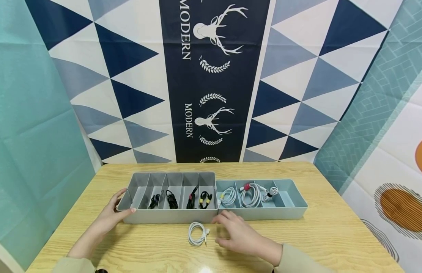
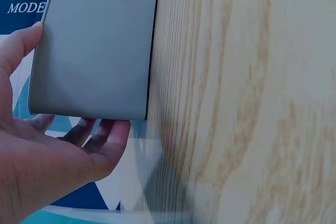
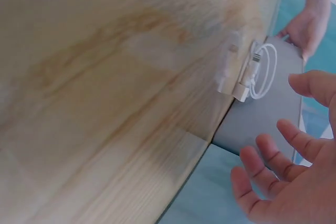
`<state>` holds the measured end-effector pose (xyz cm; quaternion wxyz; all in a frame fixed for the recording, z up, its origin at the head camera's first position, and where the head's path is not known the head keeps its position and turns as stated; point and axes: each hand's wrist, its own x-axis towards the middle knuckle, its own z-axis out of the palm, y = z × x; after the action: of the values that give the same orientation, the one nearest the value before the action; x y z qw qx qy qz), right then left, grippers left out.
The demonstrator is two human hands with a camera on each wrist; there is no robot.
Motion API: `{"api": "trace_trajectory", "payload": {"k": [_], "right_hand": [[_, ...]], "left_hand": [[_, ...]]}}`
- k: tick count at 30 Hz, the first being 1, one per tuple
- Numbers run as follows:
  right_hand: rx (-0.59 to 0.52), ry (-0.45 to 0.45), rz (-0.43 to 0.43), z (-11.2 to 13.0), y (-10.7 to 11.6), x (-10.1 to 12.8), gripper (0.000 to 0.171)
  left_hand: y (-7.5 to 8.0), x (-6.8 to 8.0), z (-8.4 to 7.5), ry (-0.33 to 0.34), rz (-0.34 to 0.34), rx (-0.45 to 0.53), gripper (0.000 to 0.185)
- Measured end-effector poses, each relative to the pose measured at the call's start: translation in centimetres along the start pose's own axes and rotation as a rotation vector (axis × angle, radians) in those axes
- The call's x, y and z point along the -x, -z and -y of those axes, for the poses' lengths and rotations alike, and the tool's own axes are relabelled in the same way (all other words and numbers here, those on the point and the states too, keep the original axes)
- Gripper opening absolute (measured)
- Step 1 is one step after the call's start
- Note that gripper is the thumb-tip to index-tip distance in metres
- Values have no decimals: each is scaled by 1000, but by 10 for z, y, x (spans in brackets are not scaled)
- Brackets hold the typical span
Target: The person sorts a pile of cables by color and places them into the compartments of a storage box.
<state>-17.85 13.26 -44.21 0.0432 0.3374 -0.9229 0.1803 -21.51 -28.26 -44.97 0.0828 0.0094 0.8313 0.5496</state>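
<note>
A grey divided box (image 1: 170, 216) stands on the table with several dark cables in its compartments. My left hand (image 1: 112, 210) holds its left end, the thumb on the front rim and the other fingers against the end wall, as the left wrist view shows. In front of the box lies a coiled white cable (image 1: 197, 234); a light-coloured plug (image 3: 242, 92) shows on it in the right wrist view. Just right of this coil, my right hand (image 1: 235, 233) hovers with fingers spread and loosely bent, holding nothing.
A light blue divided box (image 1: 265, 214) adjoins the grey one on the right. It holds several coiled white cables, among them one with a red tie (image 1: 246, 186). Patterned cloth (image 1: 136, 76) hangs behind the wooden table (image 1: 156, 250).
</note>
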Motion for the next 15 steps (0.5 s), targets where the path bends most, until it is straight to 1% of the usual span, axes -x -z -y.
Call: {"api": "trace_trajectory", "payload": {"k": [5,11,15], "right_hand": [[27,5,28,1,-6,-4,46],[53,29,41,2,-14,-9,47],[73,28,71,3,-18,-12,48]], "left_hand": [[0,0,0,-1,-1,-2,91],[-1,0,-1,-11,-13,-10,92],[-1,1,-1,-15,-19,-21,91]]}}
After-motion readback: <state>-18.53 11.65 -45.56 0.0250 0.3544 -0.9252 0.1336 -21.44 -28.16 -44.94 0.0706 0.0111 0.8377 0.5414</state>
